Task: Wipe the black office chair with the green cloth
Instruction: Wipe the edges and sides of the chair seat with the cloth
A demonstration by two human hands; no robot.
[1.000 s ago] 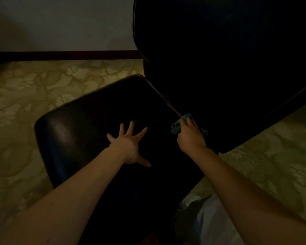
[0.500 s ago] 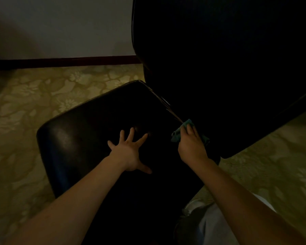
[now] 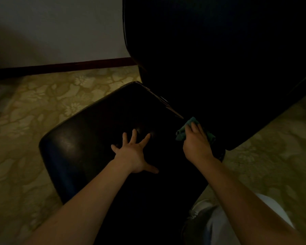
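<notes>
The black office chair [image 3: 88, 138] fills the middle of the dim view, its leather seat toward me and its tall backrest [image 3: 210, 68] rising at the upper right. My left hand [image 3: 132, 152] lies flat on the seat with the fingers spread wide. My right hand [image 3: 196, 144] holds the green cloth [image 3: 182, 131] bunched under its fingers, pressed where the seat's rear edge meets the backrest. Most of the cloth is hidden under the hand.
A patterned yellow-green carpet [image 3: 34, 112] surrounds the chair. A pale wall with a dark red skirting board [image 3: 69, 66] runs along the back left. My leg in light clothing [image 3: 219, 225] shows at the lower right.
The view has shifted so the chair sits slightly lower in frame. My right hand with the cloth stays at the seat's rear edge, moving little. The left hand remains spread on the seat.
</notes>
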